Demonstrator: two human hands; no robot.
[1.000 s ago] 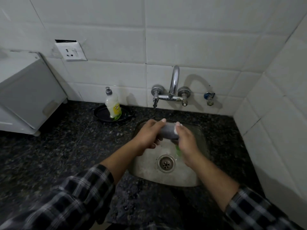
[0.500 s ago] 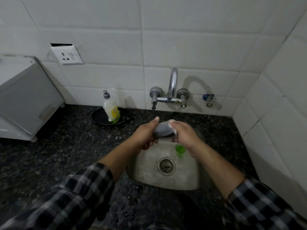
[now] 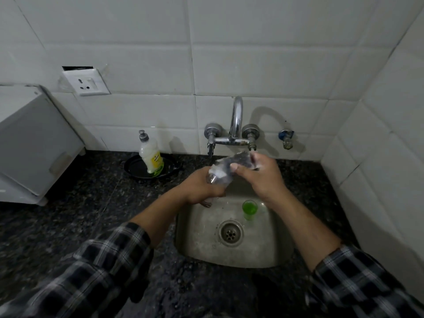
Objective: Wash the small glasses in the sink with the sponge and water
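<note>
Glass [image 3: 226, 171] aslant, low-left to high-right, left hand [image 3: 199, 188] and right hand [image 3: 261, 177] grips tight round it.

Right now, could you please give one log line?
left hand: grips soapy glass | right hand: holds sponge | green glass: in sink

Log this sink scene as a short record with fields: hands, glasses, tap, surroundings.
left hand: grips a soapy clear glass over the back of the sink
right hand: holds the foamy sponge against that glass
green glass: upright in the sink, right of the drain, untouched
faucet: wall-mounted above the sink; no stream visible
soap bottle: upright on a black dish, left of the faucet
uncertain: blur hides where glass ends and sponge begins
</note>
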